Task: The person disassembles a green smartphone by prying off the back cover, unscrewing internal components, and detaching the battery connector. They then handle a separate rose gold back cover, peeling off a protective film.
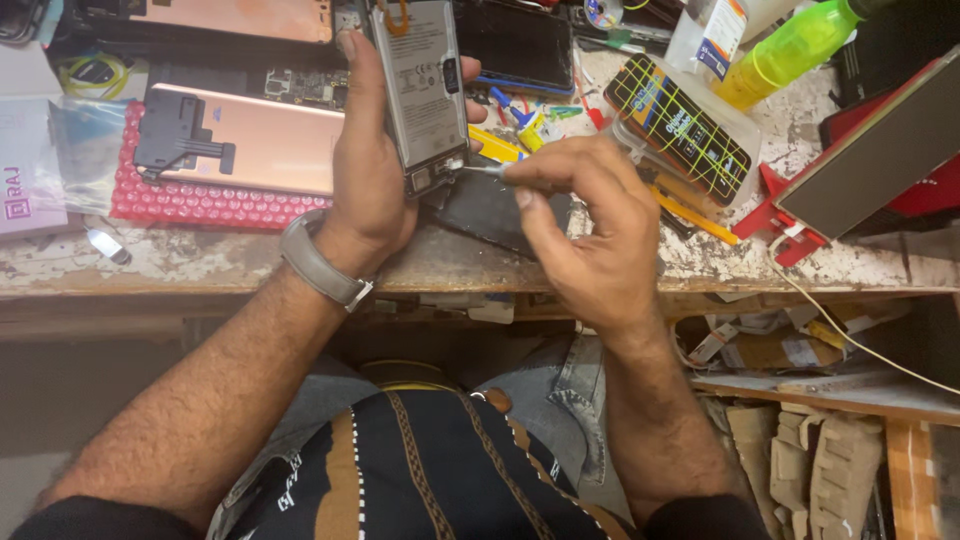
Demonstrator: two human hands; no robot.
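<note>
My left hand (368,170) grips an opened phone (425,90) upright above the worn bench, its grey battery and inner frame facing me. My right hand (585,225) pinches a thin metal tool (482,169) whose tip touches the lower end of the phone near a small connector. A grey watch band (318,264) circles my left wrist. Beneath the phone a dark flat panel (490,212) lies on the bench.
A copper-coloured phone back (270,140) rests on red bubble wrap (200,205) at left. A packet of yellow-and-black cards (680,125), a green bottle (790,50), a red stand (800,235) and a white cable (860,340) crowd the right. The bench edge (200,280) runs across.
</note>
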